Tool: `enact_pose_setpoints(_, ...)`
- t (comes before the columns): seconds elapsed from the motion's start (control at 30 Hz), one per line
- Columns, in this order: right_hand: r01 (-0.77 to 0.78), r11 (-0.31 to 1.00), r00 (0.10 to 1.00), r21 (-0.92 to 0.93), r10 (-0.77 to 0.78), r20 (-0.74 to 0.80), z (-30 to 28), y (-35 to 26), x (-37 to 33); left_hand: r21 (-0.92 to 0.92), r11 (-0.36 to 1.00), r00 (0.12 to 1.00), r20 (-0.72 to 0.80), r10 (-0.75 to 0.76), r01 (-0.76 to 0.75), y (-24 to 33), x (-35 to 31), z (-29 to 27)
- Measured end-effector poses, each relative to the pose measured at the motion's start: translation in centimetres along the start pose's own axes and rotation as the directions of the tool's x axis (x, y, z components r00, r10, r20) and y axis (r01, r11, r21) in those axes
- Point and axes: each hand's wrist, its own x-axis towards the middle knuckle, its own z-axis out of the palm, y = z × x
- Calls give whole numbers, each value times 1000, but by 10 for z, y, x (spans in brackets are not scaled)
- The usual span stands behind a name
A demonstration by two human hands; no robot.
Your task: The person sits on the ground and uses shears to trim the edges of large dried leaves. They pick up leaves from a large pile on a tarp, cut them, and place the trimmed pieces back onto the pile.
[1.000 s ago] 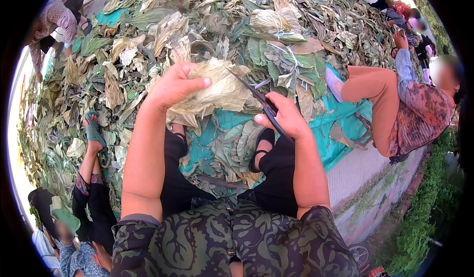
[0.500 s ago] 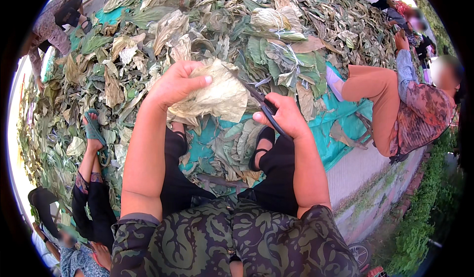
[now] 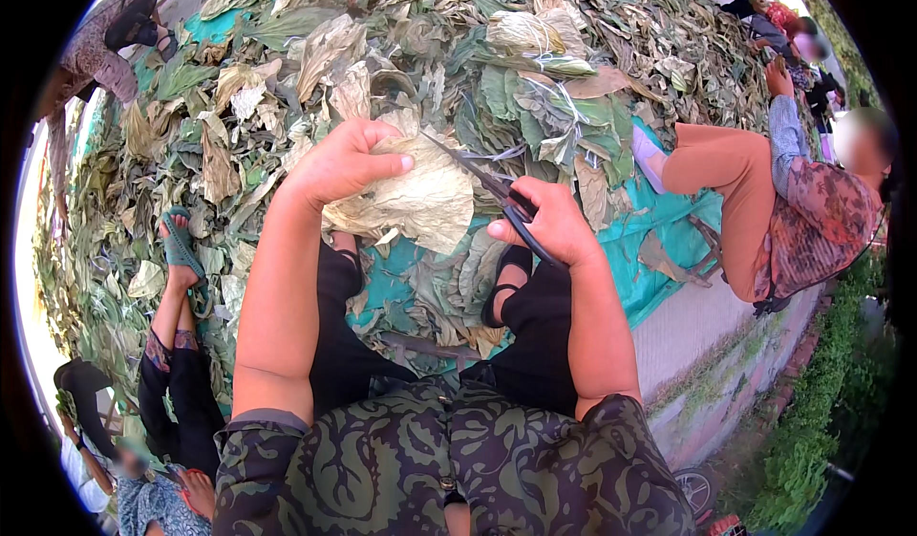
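A dry, pale tan leaf (image 3: 427, 197) is pinched between the thumb and fingers of my left hand (image 3: 355, 160), hanging above the gap between my feet. My right hand (image 3: 546, 218) grips the black handles of a pair of scissors (image 3: 497, 190). Their dark blades point up and left and meet the leaf's upper edge. Whether the blades are parted is hard to make out. Under the held leaf, more pale green leaves (image 3: 468, 288) lie between my black sandals.
Heaped dry leaves (image 3: 220, 163) spread all around over a teal tarp (image 3: 635, 249). String-tied leaf bundles (image 3: 540, 44) lie ahead. A person in brown trousers (image 3: 723, 178) sits at right beside a wooden stool (image 3: 705, 254); others sit or bend at left and far right.
The scissors' blades have swung slightly left, further over the leaf's upper edge. The leaf's lower edge has dropped a little. At far left, a bending person's arm has shifted.
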Motion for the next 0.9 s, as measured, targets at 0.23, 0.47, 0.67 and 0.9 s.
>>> enact_pose_setpoints(0.23, 63, 998, 998, -3, -63, 14, 3, 0, 0, -67, 996, 996, 61, -60, 64, 4, -1, 5)
enact_pose_setpoints(0.47, 13, 999, 1000, -41, -13, 1, 3, -1, 0, -26, 998, 998, 47, -50, 52, 3, -1, 4)
enact_pose_setpoints(0.67, -35, 964, 979, 264, 86, -184, 13, 7, 5, -383, 923, 994, -110, -4, -39, -3, 3, 8)
enact_pose_setpoints(0.9, 61, 424, 988, 904, 105, -116, 15, 2, 10, -838, 532, 990, -138, 13, -124, -9, 21, 15)
